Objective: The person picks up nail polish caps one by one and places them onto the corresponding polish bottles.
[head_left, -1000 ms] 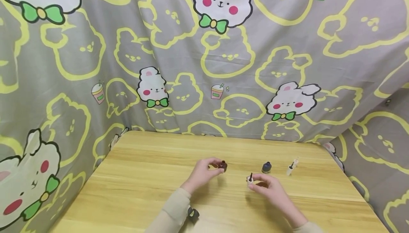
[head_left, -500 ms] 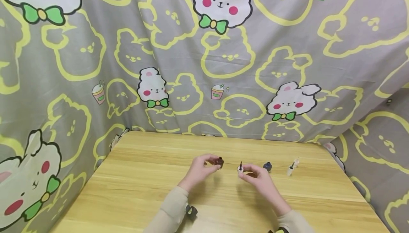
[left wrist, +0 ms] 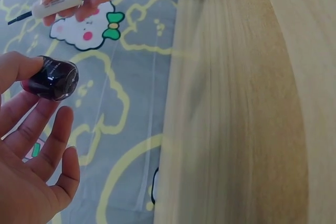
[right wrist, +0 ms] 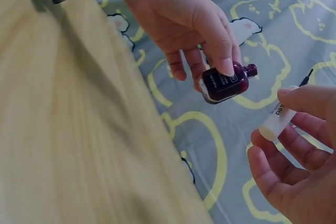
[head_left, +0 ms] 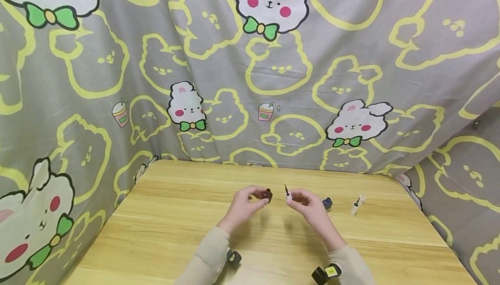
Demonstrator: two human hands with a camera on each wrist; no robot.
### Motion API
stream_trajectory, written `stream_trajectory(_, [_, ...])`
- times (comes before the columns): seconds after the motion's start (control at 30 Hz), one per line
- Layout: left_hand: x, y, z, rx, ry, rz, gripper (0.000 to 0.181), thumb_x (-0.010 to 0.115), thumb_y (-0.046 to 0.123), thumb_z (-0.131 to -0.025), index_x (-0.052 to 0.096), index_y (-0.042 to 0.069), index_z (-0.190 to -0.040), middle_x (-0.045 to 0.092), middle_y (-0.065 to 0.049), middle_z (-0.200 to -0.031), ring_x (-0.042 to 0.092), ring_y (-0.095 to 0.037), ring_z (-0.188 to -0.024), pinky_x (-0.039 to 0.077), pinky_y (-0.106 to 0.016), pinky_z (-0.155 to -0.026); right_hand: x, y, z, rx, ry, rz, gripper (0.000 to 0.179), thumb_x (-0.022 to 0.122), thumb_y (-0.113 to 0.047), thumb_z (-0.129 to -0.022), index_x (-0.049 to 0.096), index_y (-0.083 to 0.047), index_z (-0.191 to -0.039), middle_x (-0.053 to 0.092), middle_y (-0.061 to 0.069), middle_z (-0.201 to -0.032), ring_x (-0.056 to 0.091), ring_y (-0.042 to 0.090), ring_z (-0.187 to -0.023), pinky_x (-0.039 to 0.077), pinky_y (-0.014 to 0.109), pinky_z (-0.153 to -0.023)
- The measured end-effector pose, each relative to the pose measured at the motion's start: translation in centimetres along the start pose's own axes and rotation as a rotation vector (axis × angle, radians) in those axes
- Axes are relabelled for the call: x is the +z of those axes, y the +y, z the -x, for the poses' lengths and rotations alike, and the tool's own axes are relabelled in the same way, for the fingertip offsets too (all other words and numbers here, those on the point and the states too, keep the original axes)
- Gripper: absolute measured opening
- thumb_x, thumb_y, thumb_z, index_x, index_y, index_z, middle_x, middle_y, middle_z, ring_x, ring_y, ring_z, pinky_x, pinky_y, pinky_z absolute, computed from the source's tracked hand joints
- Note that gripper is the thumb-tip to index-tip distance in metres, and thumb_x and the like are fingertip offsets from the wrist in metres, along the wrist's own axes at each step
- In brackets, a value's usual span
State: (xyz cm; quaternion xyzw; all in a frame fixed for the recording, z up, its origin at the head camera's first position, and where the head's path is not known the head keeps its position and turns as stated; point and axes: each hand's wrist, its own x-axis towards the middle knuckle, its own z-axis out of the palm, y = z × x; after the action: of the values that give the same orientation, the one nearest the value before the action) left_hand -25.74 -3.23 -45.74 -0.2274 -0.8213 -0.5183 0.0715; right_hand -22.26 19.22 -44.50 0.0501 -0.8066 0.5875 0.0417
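My left hand (head_left: pixel 244 204) pinches a small dark red nail polish bottle (right wrist: pixel 226 83) between thumb and fingers, above the table. Its threaded neck is uncapped and points toward the right hand in the right wrist view. Between the thumb and fingers of my right hand (head_left: pixel 310 211) is a white nail polish cap (right wrist: pixel 277 119) with its black brush (head_left: pixel 286 188) pointing up. Bottle and brush are apart, with a small gap between them. Just beyond the right hand, an uncapped blue nail polish bottle (head_left: pixel 327 203) is on the table, partly hidden by that hand in the head view.
On the right of the wooden table (head_left: pixel 187 189) stands another white cap (head_left: pixel 354 209) with a dark brush upward. A small whitish item (head_left: pixel 362 197), too small to identify, is behind it. A grey patterned curtain (head_left: pixel 218 67) surrounds the table's back and sides.
The right hand has moved left and upward with the white cap and brush, closer to the red bottle. My left hand has shifted slightly left and up, still holding the bottle.
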Motion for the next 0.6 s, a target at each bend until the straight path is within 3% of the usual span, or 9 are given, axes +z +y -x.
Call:
stream_trajectory(0.27, [0.0, -0.1, -0.2, 0.011, 0.03, -0.007, 0.024, 0.075, 0.022, -0.084, 0.072, 0.015, -0.107, 0.074, 0.0, -0.097, 0.066, -0.016, -0.09, 0.047, -0.041, -0.081, 0.1, -0.5, -1.1, -0.033, 0.035, 0.008, 0.026, 0.073, -0.017, -0.087, 0.069, -0.005, -0.11, 0.069, 0.012, -0.104, 0.062, 0.009, -0.091, 0.052, 0.022, -0.079])
stream_trajectory(0.6, [0.1, -0.1, -0.2, 0.029, 0.047, -0.013, 0.025, 0.076, 0.02, -0.083, 0.072, 0.016, -0.108, 0.073, 0.0, -0.094, 0.066, -0.016, -0.089, 0.047, -0.04, -0.081, -0.4, -0.5, -1.4, -0.074, 0.021, 0.04, 0.029, 0.074, -0.022, -0.086, 0.069, -0.006, -0.11, 0.068, 0.011, -0.102, 0.061, 0.003, -0.088, 0.052, 0.02, -0.078])
